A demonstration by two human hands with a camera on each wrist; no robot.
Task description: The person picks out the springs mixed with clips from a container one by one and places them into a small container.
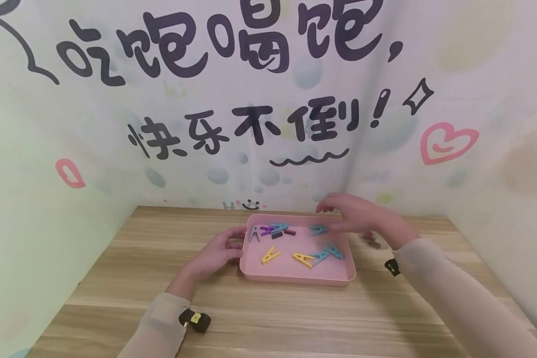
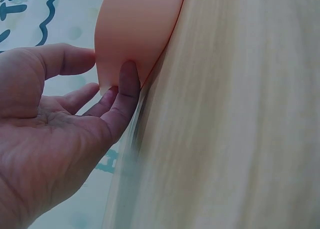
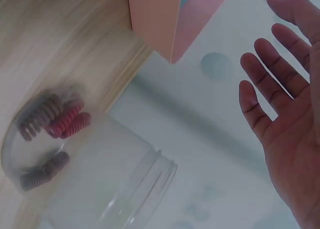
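A shallow pink tray (image 1: 291,279) sits on the table with yellow clothespins (image 1: 270,256), blue clothespins (image 1: 334,251) and a purple clothespin (image 1: 266,230) scattered inside. Near its back lie a small black piece (image 1: 277,235) and a dark red ribbed piece (image 1: 290,232). My left hand (image 1: 215,253) touches the tray's left side; in the left wrist view its fingertips rest against the outer wall, its thumb at the rim. Over the tray's back right corner hovers my right hand (image 1: 360,216), fingers extended and spread. Nothing is in that palm in the right wrist view.
Right of the tray stands a clear lidless jar (image 3: 125,169) with a threaded neck, several dark and red ribbed pieces (image 3: 62,121) at its bottom. A printed curtain (image 1: 250,174) hangs directly behind the wood-grain table (image 1: 250,318).
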